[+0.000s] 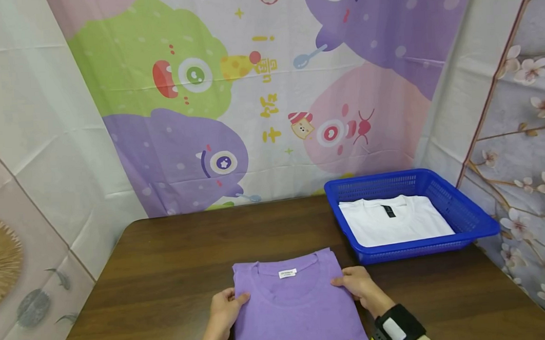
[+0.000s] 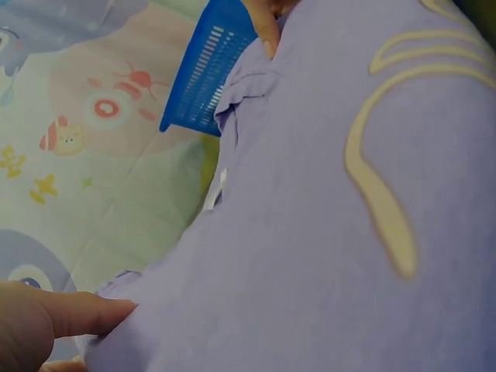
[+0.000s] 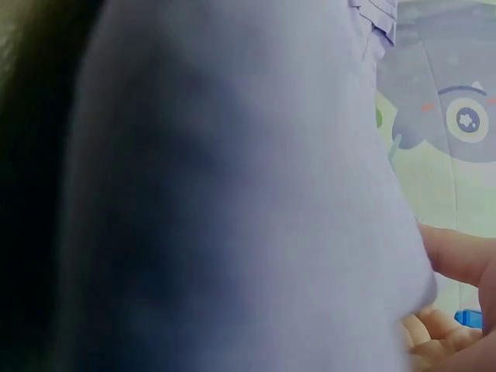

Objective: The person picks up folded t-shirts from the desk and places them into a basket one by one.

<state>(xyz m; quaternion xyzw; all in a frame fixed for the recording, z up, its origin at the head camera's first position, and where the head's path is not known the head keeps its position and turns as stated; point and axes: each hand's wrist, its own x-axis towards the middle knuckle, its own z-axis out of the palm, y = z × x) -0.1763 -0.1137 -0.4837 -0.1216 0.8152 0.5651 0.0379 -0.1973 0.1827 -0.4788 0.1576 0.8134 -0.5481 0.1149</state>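
A folded purple T-shirt is in front of me at the near side of the table, its round collar and white neck label facing the far side. Cream lettering runs across its front. My left hand pinches the shirt's left edge near the shoulder, thumb on top. On the opposite edge my right hand grips the cloth the same way, its thumb over the fabric in the right wrist view. The shirt's lower end runs out of the head view.
A blue plastic basket stands at the back right of the brown table, with a folded white T-shirt inside. A cartoon-print curtain hangs behind the table, and a floral cloth hangs at the right.
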